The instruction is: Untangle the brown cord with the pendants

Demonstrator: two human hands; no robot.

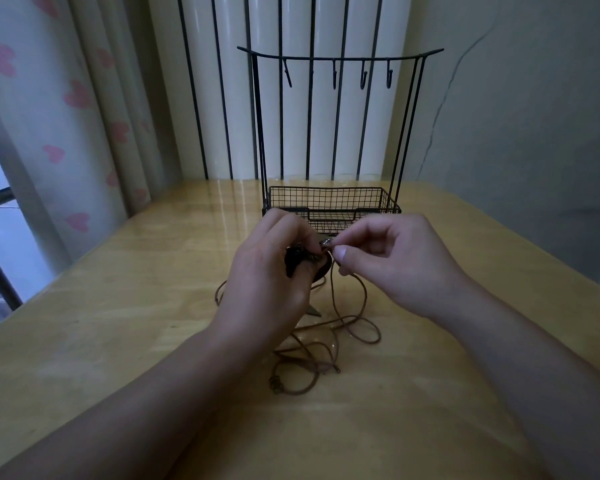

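Here the brown cord (pixel 340 327) is found near the middle of the table (pixel 118 306), its slack spilled in crossed loops toward the near edge, with a small knot (pixel 275 385) at the nearest point. The dark pendants (pixel 297 263) are gathered in the curled fingers of the left hand (pixel 267 271), probably so that their weight is kept from tightening the tangle. A small metal piece (pixel 325 242) on the cord is pinched between thumb and forefinger of the right hand (pixel 392 261), seemingly so one strand can be drawn clear. No single long axis is shown by the looped cord; the lifted strands run roughly upright from the table to the hands. A black wire rack (pixel 333 202) stands just beyond, toward the far edge.
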